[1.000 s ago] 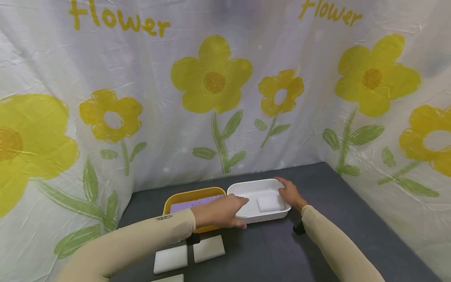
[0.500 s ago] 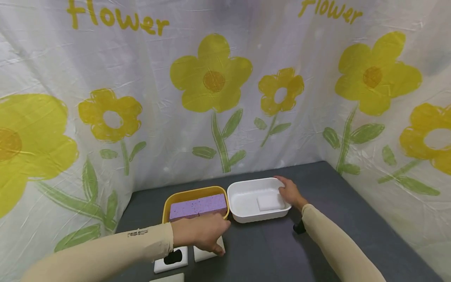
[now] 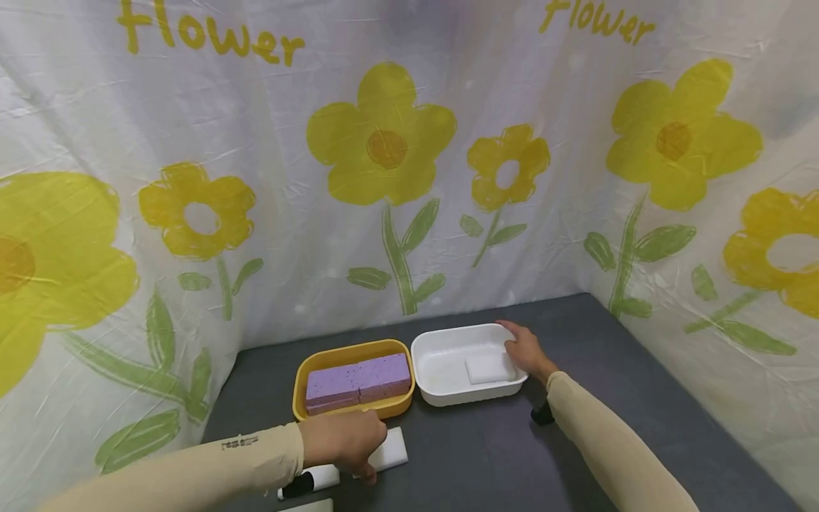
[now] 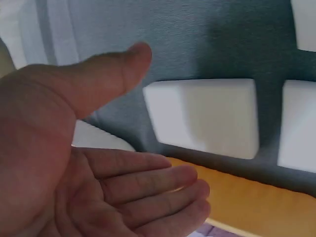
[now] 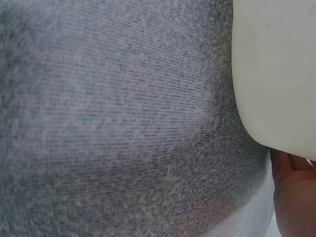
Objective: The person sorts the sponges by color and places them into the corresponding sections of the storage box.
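Observation:
In the head view my left hand (image 3: pixel 348 439) hovers above the white blocks, partly covering one block (image 3: pixel 392 449). The left wrist view shows that hand (image 4: pixel 113 163) holding nothing, thumb apart from straight fingers, with a white block (image 4: pixel 212 116) beyond the fingertips. My right hand (image 3: pixel 526 350) grips the right rim of the white tray (image 3: pixel 441 398), which holds one white block (image 3: pixel 489 369). The right wrist view shows part of this hand (image 5: pixel 296 192) against the tray's outer wall (image 5: pixel 279 74).
Left of the white tray stands a yellow tray (image 3: pixel 399 407) with purple blocks (image 3: pixel 384 375) inside. Two more white blocks lie near the front, one (image 3: pixel 326 476) partly under the left wrist. A flowered curtain (image 3: pixel 281 299) hangs behind the dark table (image 3: pixel 473 455).
My left hand has moved from the white tray's left side, left and toward the front, over the white blocks. The right hand has stayed at the tray's rim.

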Tool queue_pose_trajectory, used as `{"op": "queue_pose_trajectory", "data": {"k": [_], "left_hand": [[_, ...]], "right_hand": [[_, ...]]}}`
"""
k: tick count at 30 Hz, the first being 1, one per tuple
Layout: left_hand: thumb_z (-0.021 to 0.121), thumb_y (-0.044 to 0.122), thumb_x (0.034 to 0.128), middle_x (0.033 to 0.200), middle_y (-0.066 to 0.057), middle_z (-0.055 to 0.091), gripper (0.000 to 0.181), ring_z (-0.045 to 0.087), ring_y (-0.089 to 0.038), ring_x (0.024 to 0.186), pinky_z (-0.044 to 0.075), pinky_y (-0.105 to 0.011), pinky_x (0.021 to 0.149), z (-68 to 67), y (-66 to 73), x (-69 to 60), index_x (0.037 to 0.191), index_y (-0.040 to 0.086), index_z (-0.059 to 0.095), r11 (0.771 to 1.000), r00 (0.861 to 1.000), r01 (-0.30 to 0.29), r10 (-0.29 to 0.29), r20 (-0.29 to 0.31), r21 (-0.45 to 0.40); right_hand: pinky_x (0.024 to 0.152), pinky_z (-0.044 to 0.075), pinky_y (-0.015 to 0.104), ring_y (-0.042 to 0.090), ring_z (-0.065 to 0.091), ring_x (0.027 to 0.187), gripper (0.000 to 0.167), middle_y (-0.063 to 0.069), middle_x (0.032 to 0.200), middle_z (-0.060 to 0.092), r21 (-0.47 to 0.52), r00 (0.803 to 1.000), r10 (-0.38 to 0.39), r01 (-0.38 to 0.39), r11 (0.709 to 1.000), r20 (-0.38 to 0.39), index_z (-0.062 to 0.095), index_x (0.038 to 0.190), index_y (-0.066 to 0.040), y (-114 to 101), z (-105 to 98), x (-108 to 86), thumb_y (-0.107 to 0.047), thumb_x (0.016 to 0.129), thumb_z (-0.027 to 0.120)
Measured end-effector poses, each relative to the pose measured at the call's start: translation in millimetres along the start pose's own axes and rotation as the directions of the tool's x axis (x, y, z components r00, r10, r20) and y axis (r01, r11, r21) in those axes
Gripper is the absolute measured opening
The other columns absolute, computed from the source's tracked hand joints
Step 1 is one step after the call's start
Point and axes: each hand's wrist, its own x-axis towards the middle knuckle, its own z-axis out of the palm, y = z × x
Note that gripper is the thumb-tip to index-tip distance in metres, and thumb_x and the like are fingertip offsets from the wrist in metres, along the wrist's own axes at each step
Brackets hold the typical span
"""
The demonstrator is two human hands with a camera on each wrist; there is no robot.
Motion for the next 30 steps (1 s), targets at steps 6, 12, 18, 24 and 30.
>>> {"op": "queue_pose_trajectory", "data": {"k": [6, 12, 18, 24, 30], "left_hand": [[0.098, 0.035, 0.0825, 0.071, 0.003, 0.065, 0.03, 0.051, -0.007, 0.059, 0.045, -0.025, 0.055, 17.8, -2.5, 7.6, 0.092, 0.013, 0.08, 0.999, 1.0, 0.012, -0.011, -0.004, 0.052], [0.1, 0.027, 0.0803, 0.076, 0.001, 0.066, 0.028, 0.052, -0.007, 0.061, 0.047, -0.026, 0.054, 30.4, -4.7, 14.2, 0.089, 0.012, 0.078, 0.999, 0.999, 0.002, 0.0, -0.053, 0.033], [0.099, 0.018, 0.0786, 0.081, -0.002, 0.068, 0.029, 0.055, -0.008, 0.064, 0.05, -0.027, 0.056, 43.6, -11.1, 21.9, 0.096, 0.009, 0.077, 1.0, 0.988, -0.013, 0.015, -0.153, 0.015], [0.098, 0.017, 0.0804, 0.083, -0.003, 0.069, 0.034, 0.057, -0.008, 0.065, 0.053, -0.026, 0.057, 52.5, -14.3, 26.6, 0.104, 0.007, 0.076, 0.999, 0.989, -0.011, 0.004, -0.148, -0.047], [0.096, 0.012, 0.0787, 0.078, -0.001, 0.068, 0.029, 0.053, -0.007, 0.061, 0.048, -0.025, 0.054, 48.2, -16.8, 23.5, 0.1, 0.008, 0.076, 0.997, 0.986, -0.041, 0.03, -0.164, -0.066]], "right_hand": [[0.115, 0.049, 0.06, 0.041, 0.061, 0.14, 0.062, 0.028, 0.162, 0.053, -0.006, 1.0, -0.01, 0.01, 1.0, -0.012, 0.046, 0.165, -0.002, -3.5, -0.4, -3.1, 0.003, 0.103, 0.04], [0.104, 0.051, 0.051, 0.035, 0.064, 0.128, 0.063, 0.028, 0.16, 0.055, -0.008, 1.0, -0.021, 0.021, 1.0, -0.009, 0.047, 0.164, -0.002, -3.2, -0.8, -2.2, 0.003, 0.102, 0.041], [0.104, 0.052, 0.052, 0.039, 0.064, 0.132, 0.063, 0.029, 0.16, 0.055, 0.004, 1.0, -0.024, 0.024, 1.0, -0.004, 0.046, 0.165, -0.002, -3.2, -0.6, -4.4, 0.003, 0.102, 0.04], [0.113, 0.05, 0.059, 0.041, 0.061, 0.139, 0.062, 0.028, 0.162, 0.054, 0.008, 1.0, -0.01, 0.01, 1.0, -0.013, 0.046, 0.165, -0.003, -4.7, 0.0, -5.1, 0.003, 0.103, 0.04], [0.114, 0.05, 0.061, 0.042, 0.06, 0.14, 0.063, 0.028, 0.162, 0.053, 0.004, 1.0, -0.001, 0.001, 1.0, -0.01, 0.046, 0.165, -0.003, -4.2, 0.3, -3.7, 0.003, 0.103, 0.04]]}}
